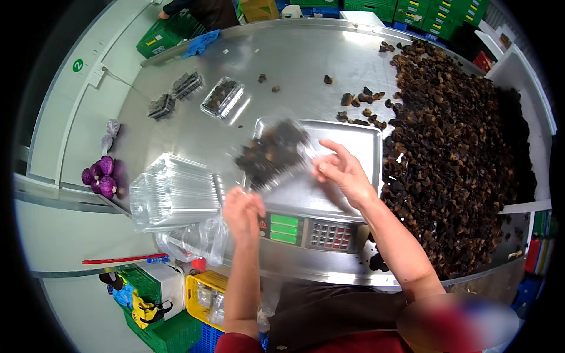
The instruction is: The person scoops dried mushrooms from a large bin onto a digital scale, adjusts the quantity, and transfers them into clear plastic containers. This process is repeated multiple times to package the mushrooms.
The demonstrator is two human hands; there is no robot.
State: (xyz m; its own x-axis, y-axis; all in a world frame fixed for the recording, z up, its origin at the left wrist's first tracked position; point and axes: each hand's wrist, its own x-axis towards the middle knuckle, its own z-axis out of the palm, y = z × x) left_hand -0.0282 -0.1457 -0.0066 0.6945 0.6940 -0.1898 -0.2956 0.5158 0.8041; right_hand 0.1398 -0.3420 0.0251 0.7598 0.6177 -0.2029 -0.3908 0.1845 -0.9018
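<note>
A clear plastic clamshell container [278, 152], packed with dark wood ear mushrooms and blurred by motion, is held tilted over the scale's steel pan [344, 137]. My left hand [242, 212] grips its near left corner. At its right edge, the fingers of my right hand [342, 174] are on the plastic. Below the pan, the digital scale has a green lit display [284, 228] and a keypad [331, 236]. To the left lies a stack of nested empty clear containers [176, 189]. A large heap of loose wood ear mushrooms [450, 163] covers the table's right side.
Filled containers [222, 98] rest farther back on the steel table [300, 57], with stray mushroom pieces [362, 98]. Purple onions [101, 174] sit at the left wall. Crates [205, 295] stand below the front edge. Another person's hand [163, 15] is beyond the far left corner.
</note>
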